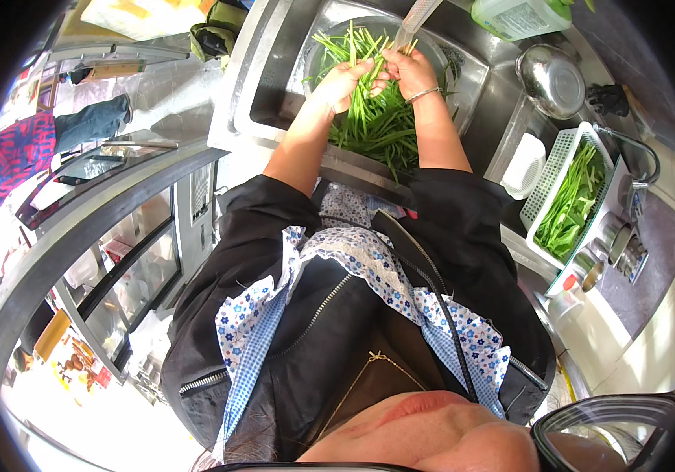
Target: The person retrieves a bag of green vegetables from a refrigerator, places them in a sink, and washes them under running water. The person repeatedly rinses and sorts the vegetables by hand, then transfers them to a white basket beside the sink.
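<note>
Over a steel sink point(274, 86): left hand point(345, 81) and right hand point(407, 72), both closed around long green stalks point(377, 118) heaped in a metal basin point(440, 49). More greens in a white basket point(551, 169) on the surface alongside.

Both hands, left hand point(343, 81) and right hand point(405, 71), on green stalks point(373, 118) (over a steel sink point(274, 86))
</note>
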The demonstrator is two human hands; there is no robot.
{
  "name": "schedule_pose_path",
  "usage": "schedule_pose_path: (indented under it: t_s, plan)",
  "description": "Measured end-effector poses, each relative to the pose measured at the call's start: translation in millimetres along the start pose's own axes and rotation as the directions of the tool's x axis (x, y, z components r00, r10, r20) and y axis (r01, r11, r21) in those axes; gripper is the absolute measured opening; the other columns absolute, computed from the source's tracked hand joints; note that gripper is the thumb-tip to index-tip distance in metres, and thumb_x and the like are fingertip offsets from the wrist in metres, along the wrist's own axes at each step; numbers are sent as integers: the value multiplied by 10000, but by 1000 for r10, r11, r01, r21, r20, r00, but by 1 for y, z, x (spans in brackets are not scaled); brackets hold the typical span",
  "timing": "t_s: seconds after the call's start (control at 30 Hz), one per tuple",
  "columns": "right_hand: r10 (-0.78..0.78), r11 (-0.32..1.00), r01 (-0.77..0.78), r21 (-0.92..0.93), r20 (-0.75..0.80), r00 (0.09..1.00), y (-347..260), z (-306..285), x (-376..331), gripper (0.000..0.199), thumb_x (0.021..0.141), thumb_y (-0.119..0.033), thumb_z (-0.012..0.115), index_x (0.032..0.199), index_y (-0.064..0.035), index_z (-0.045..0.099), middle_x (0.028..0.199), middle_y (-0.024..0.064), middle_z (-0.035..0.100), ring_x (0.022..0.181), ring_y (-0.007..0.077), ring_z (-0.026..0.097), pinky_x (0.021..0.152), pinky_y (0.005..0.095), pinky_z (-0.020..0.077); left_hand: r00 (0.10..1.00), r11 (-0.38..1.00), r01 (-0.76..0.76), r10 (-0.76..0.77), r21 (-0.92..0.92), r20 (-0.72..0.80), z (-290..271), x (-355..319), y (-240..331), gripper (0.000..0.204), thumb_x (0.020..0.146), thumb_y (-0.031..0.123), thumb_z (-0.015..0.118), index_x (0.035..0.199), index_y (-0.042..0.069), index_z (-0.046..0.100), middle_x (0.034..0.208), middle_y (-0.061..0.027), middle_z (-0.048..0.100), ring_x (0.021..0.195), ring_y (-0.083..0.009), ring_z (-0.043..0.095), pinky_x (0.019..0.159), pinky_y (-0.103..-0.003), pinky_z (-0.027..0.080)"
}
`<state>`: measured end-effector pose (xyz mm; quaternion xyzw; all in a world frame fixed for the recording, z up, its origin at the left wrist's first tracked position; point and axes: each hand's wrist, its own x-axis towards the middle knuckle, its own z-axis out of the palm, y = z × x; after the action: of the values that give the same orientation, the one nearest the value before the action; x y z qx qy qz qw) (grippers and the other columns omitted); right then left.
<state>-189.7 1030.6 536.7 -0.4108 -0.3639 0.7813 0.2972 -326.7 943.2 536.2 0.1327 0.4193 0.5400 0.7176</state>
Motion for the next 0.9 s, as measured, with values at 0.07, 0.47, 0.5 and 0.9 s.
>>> schedule_pose_path:
  t_s: [0.07, 0.47, 0.5, 0.9]
  plan:
    - [-106, 994, 107, 2, -6, 994, 6, 3, 0, 149, 798, -108, 689, 878, -82, 566, 677, -53, 492, 538, 39, 400, 486, 203, 327, 999, 996, -22, 26, 92, -40, 1, -2, 0, 281, 954, 238, 521, 1073, -10, 580, 894, -117, 644, 688, -148, 574, 575, -245, 463]
    - [8, 998, -22, -61, -220, 975, 15, 7, 3, 157, 863, -188, 652, 884, -33, 651, 744, 13, 605, 591, 73, 521, 473, 194, 333, 981, 973, 124, -92, 193, -168, 21, -7, 11, 237, 956, 267, 508, 945, 60, 623, 583, 46, 427, 438, -45, 303, 390, -208, 222]
    - [14, 998, -31, -47, -323, 946, 18, 7, 4, 164, 864, -202, 654, 882, -39, 652, 744, 8, 602, 599, 70, 519, 485, 195, 342, 974, 965, 137, -90, 224, -209, 24, -4, 10, 253, 960, 267, 494, 941, 50, 621, 571, 44, 417, 423, -51, 292, 381, -215, 216]
    - [-9, 994, -35, -100, -404, 915, 19, -11, 9, 224, 895, -227, 617, 910, -7, 655, 726, 29, 607, 593, 96, 541, 482, 218, 425, 971, 927, 193, -134, 321, -198, 34, -8, 0, 331, 979, 330, 441, 987, 37, 597, 562, 40, 422, 422, -44, 318, 374, -208, 217]
